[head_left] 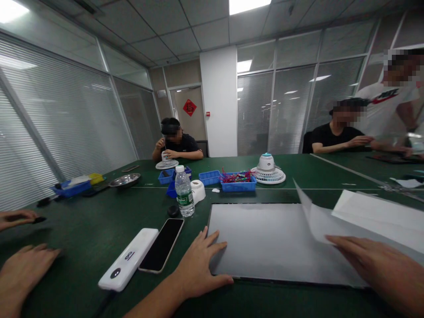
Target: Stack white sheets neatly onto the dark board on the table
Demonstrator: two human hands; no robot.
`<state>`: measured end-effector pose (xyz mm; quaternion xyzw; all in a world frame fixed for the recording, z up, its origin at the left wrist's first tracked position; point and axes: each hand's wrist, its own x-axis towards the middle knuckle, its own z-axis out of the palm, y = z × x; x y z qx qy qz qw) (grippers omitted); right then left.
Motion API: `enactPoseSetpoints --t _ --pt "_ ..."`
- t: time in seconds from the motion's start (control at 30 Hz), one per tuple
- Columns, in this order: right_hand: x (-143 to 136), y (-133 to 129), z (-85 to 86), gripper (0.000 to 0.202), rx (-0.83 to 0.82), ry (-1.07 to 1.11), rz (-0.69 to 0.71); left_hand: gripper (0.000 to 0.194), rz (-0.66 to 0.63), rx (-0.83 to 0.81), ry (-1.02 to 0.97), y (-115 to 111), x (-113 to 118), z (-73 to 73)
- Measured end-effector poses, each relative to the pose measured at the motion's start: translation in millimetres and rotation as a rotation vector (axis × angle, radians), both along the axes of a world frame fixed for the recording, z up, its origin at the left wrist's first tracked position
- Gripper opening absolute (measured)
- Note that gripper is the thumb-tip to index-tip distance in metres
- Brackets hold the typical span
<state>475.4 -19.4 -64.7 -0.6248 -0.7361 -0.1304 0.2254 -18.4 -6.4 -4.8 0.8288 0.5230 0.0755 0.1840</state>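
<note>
From where I watch, the work centres on a flat grey panel (265, 240) lying on the green surface (82, 238) directly in front of me, with a thin translucent film sheet (318, 221) partly peeled up from its right side. My left hand (198, 265) is spread flat, fingers splayed, pressing on the panel's near left corner, thumb running along the near edge. My right hand (380, 265) is open too, fingers extended and lying on the lifted film near the panel's right side; I cannot tell whether the fingertips pinch the film or only rest on it. I judge the panel stiff, smooth and probably breakable, best steadied by its edges or corners rather than pressed in the middle. The film looks light, floppy and easily creased, so I would take it by a free corner or edge. Just left of my left hand lie a black phone (162, 250) and a white numbered device (129, 259), side by side. Beyond them stands a water bottle (184, 192), with blue trays (238, 182) and a small white fan (267, 170) farther back. Another person's hands (23, 265) rest on the surface at far left, well apart from mine.
</note>
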Motion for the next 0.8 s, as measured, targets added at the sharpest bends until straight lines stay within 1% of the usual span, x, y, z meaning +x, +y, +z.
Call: enactPoseSetpoints --t 0.03,0.1,0.17,0.2,0.27,0.33,0.43,0.53,0.6,0.63,0.7,0.8 --pt "-25.3 -5.9 2.4 0.04 -0.052 -0.066 0.063 0.092 -0.002 0.001 0.006 0.5 0.2 -0.5" --pt "-67.1 -15.4 8.0 0.039 -0.149 -0.12 0.191 0.092 -0.003 0.006 0.018 1.3 0.7 -2.1" --pt "-91.1 -21.2 12.6 0.038 -0.175 -0.141 0.28 0.092 0.001 0.009 0.027 1.9 1.0 -3.6" --pt "-95.4 -22.4 13.6 0.039 -0.168 -0.145 0.31 0.091 0.003 0.009 0.03 2.2 1.1 -4.1" --pt "-89.8 -21.5 12.4 0.044 -0.137 -0.144 0.34 0.091 0.006 0.006 0.027 2.5 1.6 -4.5" --pt "-71.1 -16.2 8.1 0.047 -0.109 -0.124 0.321 0.092 0.005 0.0 0.016 2.8 2.6 -4.0" --pt "-36.7 -4.9 4.0 0.046 -0.082 -0.081 0.193 0.091 0.006 -0.008 0.017 3.2 4.7 -2.9" --pt "-14.3 1.9 8.0 0.048 -0.118 -0.047 0.067 0.088 0.009 -0.005 0.032 3.3 6.3 -2.3" --pt "-9.8 2.4 12.3 0.047 -0.157 -0.028 0.03 0.088 0.009 -0.002 0.027 3.6 6.8 -2.8" --pt "-10.3 1.9 13.8 0.046 -0.174 -0.023 0.033 0.09 0.008 0.001 0.024 3.9 6.8 -3.3" --pt "-15.8 0.0 15.4 0.043 -0.206 -0.028 0.089 0.095 0.008 0.009 0.019 4.6 6.7 -5.0" --pt "-30.6 -5.2 15.6 0.04 -0.268 -0.068 0.224 0.104 0.006 0.027 0.013 5.5 6.0 -8.8"
